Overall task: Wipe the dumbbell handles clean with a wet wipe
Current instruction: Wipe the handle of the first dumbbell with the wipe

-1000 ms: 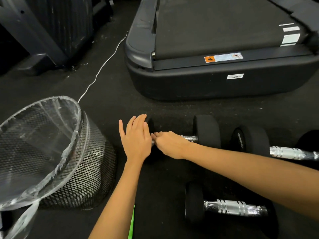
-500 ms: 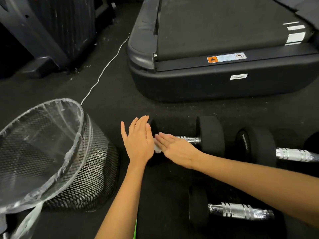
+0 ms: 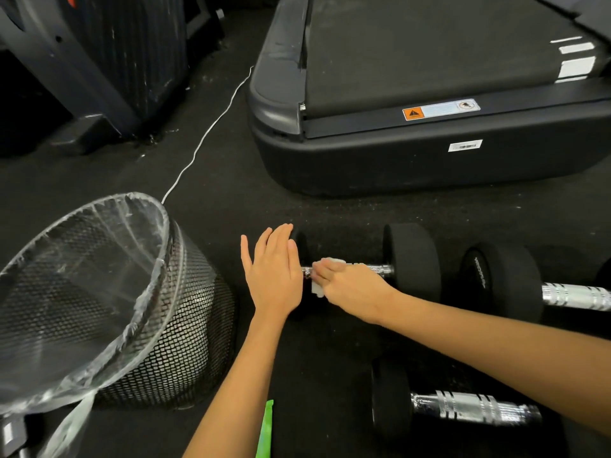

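A black dumbbell (image 3: 411, 259) with a chrome handle (image 3: 380, 269) lies on the dark floor. My right hand (image 3: 350, 284) is closed around the left part of that handle with a white wet wipe (image 3: 319, 289) wrapped under the fingers. My left hand (image 3: 272, 271) lies flat, fingers together, against the dumbbell's left weight, which it mostly hides. Two more dumbbells lie nearby: one to the right (image 3: 499, 279) and one nearer me (image 3: 463, 408), both with bare chrome handles.
A mesh waste bin (image 3: 185, 325) lined with a clear bag stands at the left. A treadmill deck (image 3: 413, 153) fills the far right. A white cable (image 3: 205, 137) runs across the floor. A green strip (image 3: 266, 428) shows beside my left forearm.
My right hand went from gripping the handle to lying flat, and now it is closed on the handle again with the wipe showing. My left hand has stayed on the left weight.
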Action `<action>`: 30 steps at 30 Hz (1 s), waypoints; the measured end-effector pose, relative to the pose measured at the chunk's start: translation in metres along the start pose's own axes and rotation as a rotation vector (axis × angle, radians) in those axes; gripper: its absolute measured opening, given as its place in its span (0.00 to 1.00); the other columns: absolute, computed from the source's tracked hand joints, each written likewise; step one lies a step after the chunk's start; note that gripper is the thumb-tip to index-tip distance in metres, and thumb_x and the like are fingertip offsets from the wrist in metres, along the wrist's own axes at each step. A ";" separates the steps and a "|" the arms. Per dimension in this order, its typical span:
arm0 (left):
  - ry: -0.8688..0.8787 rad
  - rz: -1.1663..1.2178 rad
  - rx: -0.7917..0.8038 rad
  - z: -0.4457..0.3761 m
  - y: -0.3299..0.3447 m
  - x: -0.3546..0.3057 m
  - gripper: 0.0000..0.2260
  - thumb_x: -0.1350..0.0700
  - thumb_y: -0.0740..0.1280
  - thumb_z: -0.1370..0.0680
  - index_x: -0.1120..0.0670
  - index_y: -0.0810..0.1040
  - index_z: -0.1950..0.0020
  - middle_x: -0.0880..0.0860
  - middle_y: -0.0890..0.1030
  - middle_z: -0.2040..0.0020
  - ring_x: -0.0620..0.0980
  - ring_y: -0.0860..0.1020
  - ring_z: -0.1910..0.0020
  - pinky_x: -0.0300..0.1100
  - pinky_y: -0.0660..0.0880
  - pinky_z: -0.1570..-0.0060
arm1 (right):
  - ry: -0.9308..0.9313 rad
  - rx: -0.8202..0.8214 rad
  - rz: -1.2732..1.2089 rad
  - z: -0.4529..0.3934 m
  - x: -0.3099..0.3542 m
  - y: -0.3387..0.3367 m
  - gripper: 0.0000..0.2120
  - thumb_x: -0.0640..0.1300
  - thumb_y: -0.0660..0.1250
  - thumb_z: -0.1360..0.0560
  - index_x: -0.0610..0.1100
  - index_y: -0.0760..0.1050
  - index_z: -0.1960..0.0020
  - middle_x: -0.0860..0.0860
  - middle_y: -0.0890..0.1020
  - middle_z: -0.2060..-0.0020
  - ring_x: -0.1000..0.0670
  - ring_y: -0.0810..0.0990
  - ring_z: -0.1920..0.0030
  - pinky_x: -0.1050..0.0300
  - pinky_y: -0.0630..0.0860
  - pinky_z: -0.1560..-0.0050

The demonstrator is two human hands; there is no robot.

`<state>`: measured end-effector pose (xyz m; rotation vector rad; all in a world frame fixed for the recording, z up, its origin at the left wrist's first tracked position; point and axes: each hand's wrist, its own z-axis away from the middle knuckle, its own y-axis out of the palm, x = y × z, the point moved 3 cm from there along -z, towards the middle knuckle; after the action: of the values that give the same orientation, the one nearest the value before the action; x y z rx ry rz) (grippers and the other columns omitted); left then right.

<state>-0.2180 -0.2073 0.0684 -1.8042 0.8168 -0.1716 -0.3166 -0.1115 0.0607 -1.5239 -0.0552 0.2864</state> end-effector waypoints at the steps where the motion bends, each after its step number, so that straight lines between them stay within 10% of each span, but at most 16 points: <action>1: 0.002 -0.006 0.000 0.000 0.000 0.000 0.22 0.50 0.47 0.18 0.50 0.74 0.32 0.47 0.78 0.35 0.47 0.70 0.30 0.53 0.47 0.24 | 0.062 0.012 -0.053 0.000 -0.001 -0.003 0.24 0.38 0.58 0.19 0.37 0.59 0.24 0.40 0.63 0.26 0.43 0.62 0.26 0.50 0.67 0.30; 17: 0.008 -0.036 0.005 0.003 -0.001 0.001 0.22 0.50 0.47 0.17 0.51 0.74 0.31 0.48 0.77 0.34 0.48 0.70 0.30 0.54 0.48 0.24 | -0.084 0.003 -0.090 -0.007 -0.003 -0.005 0.21 0.40 0.61 0.21 0.39 0.68 0.29 0.43 0.69 0.31 0.44 0.68 0.32 0.49 0.72 0.36; 21: 0.011 -0.027 -0.013 0.005 -0.001 -0.001 0.22 0.50 0.47 0.17 0.51 0.74 0.32 0.48 0.78 0.34 0.48 0.70 0.30 0.53 0.48 0.25 | 0.014 -0.037 -0.098 0.011 -0.006 -0.001 0.17 0.42 0.57 0.19 0.42 0.71 0.32 0.47 0.70 0.34 0.48 0.68 0.35 0.55 0.75 0.46; 26: 0.013 -0.025 -0.031 0.005 -0.001 -0.002 0.21 0.50 0.48 0.17 0.52 0.74 0.32 0.48 0.78 0.35 0.49 0.71 0.31 0.54 0.48 0.25 | -0.056 -0.127 -0.004 0.011 0.004 0.000 0.29 0.38 0.38 0.24 0.36 0.71 0.32 0.42 0.73 0.37 0.42 0.69 0.35 0.47 0.65 0.31; 30: 0.010 -0.035 -0.036 0.007 -0.001 -0.003 0.21 0.50 0.48 0.17 0.51 0.74 0.32 0.48 0.78 0.34 0.48 0.70 0.30 0.53 0.47 0.24 | -0.030 -0.051 -0.083 0.007 -0.002 0.003 0.20 0.39 0.53 0.20 0.38 0.67 0.29 0.43 0.70 0.33 0.43 0.68 0.32 0.48 0.66 0.31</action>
<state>-0.2168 -0.2000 0.0679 -1.8533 0.8003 -0.1902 -0.3209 -0.1051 0.0584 -1.5642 -0.1496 0.2433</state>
